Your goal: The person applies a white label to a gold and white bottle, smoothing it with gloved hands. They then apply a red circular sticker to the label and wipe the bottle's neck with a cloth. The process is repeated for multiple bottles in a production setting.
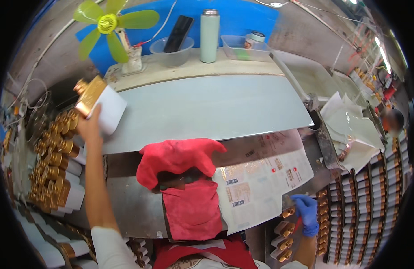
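Over the left edge of the bench (126,201), our left hand (91,124) gripped a tilted, gold-shouldered white bottle (112,110), seemingly a carrying step; the next move likely called for wrist control. Near the right edge, we couldn't tell whether our gloved right hand (308,216) was closed.

Grey wall (301,33), blue panel (243,15) behind cream shelf (171,72); lit tube (383,55) upper right

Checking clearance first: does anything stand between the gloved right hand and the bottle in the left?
No upright obstacle shows; the printed sheet and bunched red cloth lie between the right hand and the bottle.
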### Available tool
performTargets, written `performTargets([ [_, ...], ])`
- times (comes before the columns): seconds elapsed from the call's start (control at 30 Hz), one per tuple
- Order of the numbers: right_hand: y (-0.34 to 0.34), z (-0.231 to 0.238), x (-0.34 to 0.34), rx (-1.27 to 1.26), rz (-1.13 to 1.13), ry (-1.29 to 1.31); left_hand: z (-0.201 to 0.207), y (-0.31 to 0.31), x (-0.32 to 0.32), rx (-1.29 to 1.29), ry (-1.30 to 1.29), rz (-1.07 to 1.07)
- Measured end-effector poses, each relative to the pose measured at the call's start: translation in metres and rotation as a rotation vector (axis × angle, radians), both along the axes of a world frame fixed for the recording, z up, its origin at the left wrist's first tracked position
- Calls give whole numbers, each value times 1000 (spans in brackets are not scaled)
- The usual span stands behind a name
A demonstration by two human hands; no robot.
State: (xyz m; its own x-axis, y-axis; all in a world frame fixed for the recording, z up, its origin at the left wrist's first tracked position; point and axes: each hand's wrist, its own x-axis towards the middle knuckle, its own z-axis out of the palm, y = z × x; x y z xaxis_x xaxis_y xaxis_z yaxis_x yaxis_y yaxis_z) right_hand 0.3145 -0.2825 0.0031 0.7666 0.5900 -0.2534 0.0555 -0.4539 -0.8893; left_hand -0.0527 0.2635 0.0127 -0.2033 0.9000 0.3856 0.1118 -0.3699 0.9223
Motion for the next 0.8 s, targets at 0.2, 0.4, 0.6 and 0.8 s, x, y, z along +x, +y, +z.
performTargets([
  [0.2, 68, 1, -36, -187, 208, 69, 20, -145, -28, -351, -356, -573],
  [0.4, 139, -16, -8, -188, 439, -489, -25, -220, 16, -813, -384, -1004],
  [0.6, 213, -49, 67, -560, 835, -864, -37, -229, 28, -738, -257, -1004],
  [0.8, 285, -18, 20, -1033, 1063, -268, -41, -243, 25, -761, -205, -906],
])
